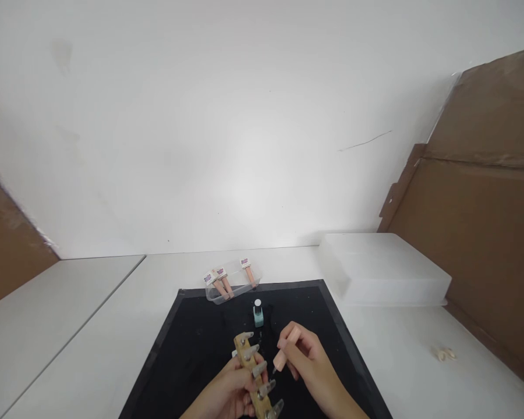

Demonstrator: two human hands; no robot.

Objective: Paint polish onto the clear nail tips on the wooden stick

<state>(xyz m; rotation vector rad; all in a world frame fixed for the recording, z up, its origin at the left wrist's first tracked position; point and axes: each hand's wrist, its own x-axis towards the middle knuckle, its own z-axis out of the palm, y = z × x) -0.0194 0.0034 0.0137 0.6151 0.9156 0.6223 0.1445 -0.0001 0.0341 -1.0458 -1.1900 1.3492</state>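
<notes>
My left hand (232, 383) is wrapped round a yellowish wooden strip (247, 364), which slants over the black mat. Several clear, pointed nail tips (259, 369) stand out from the strip in a row. In my right hand (309, 354) is a pale pink, thick-handled nail polish brush (281, 359), held between thumb and fingers with its thin dark tip pointing down and left. That tip is close to the nail tips; whether it touches one I cannot tell. Beyond my hands, a small teal nail polish bottle (258, 316) with a black-and-white top stands upright.
The black mat (192, 331) lies on a white table (91, 355). At its far edge is a clear tray (218, 299) with three pink, white-labelled sticks (250, 276). A white plastic box (388, 273) sits right, near small beige pieces (443, 352). Cardboard panels (475, 233) flank the table.
</notes>
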